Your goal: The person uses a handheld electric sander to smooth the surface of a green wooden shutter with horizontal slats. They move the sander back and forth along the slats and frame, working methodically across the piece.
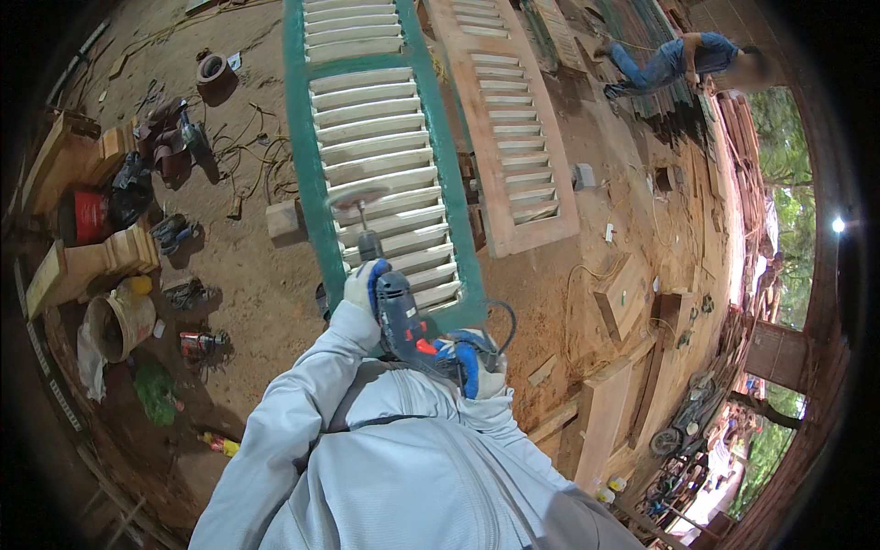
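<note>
My left hand [364, 286], in a white and blue glove, is wrapped round the front of a dark blue power drill [401, 316]. At the drill's rear, my right hand [478, 363], gloved alike, grips the handle beside a red trigger area. A round sanding disc [359, 200] sits on the drill's shaft, blurred at its rim. It is over the left part of a louvered shutter [445, 183] with a green frame and whitish slats; whether it touches the wood I cannot tell. A dark cord loops from the drill's rear.
A second, brownish louvered shutter [541, 128] lies right of the green one. Wooden blocks [623, 298] and planks [605, 412] lie at right. Power tools [174, 234], a bucket [112, 328] and carved wood pieces stand at left. A person [674, 66] in blue bends over at far right.
</note>
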A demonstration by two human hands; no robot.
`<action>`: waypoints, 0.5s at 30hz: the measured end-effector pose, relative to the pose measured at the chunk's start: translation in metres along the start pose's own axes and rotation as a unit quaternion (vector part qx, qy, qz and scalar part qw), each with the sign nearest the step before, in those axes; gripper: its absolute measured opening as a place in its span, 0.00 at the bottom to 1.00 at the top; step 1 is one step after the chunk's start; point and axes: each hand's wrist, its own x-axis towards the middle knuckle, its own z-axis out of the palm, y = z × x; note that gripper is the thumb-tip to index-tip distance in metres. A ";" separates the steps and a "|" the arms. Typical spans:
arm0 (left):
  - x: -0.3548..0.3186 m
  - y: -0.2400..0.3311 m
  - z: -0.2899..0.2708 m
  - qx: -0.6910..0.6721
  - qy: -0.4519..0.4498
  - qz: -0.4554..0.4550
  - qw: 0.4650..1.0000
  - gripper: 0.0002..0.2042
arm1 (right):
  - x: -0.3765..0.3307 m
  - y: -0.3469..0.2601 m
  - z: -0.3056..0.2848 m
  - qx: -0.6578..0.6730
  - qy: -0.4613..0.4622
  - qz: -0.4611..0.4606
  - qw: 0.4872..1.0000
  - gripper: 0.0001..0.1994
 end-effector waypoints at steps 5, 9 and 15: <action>0.019 0.000 0.062 -0.125 -0.044 -0.099 0.986 0.08 | 0.014 -0.023 -0.011 -0.041 0.080 -0.051 0.995 0.09; 0.028 0.020 0.110 -0.208 -0.062 -0.253 0.943 0.10 | 0.027 -0.032 -0.038 -0.040 0.105 -0.077 0.991 0.10; 0.035 0.007 0.143 -0.171 -0.064 -0.251 0.951 0.09 | 0.032 -0.046 -0.058 -0.070 0.130 -0.083 0.986 0.11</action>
